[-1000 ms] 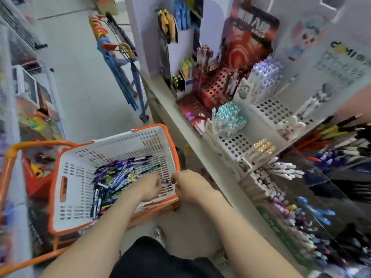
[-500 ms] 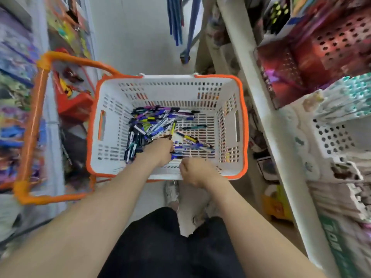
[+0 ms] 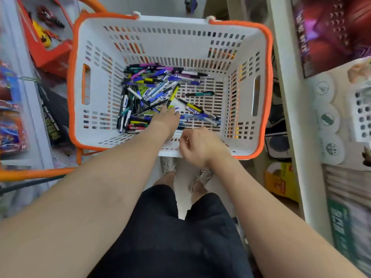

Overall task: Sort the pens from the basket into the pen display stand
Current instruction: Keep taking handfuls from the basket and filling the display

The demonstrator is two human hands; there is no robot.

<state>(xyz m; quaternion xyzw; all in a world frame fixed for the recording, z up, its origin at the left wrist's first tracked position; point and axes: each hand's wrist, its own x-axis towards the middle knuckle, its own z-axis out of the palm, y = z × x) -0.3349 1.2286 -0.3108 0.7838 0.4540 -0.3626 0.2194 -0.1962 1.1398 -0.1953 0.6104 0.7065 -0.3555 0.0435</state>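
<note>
your left hand (image 3: 166, 119) reached down into the basket (image 3: 180, 43), fingers stretched forward and fairly straight, tips touching the pens (image 3: 149, 91) near the middle of the heap; it gripped none that could be seen. your right hand (image 3: 199, 146) hung over the basket's near rim with its fingers curled inward, and you could not tell from this angle whether they held anything.

the pens lay in a loose tangled pile on the basket floor, mostly toward its left half. they were blue, black, yellow, purple and white barrels crossing one another. a dark green pen (image 3: 199, 94) lay apart on the right. the basket was white slotted plastic with an orange rim, and it sat in an orange frame (image 3: 30, 173).

to your right, past a pale shelf edge (image 3: 289, 117), a corner of the white perforated pen display stand (image 3: 361, 119) showed, well apart from both hands. below the hands were your black shorts (image 3: 170, 233) and pale shoes (image 3: 201, 176).
</note>
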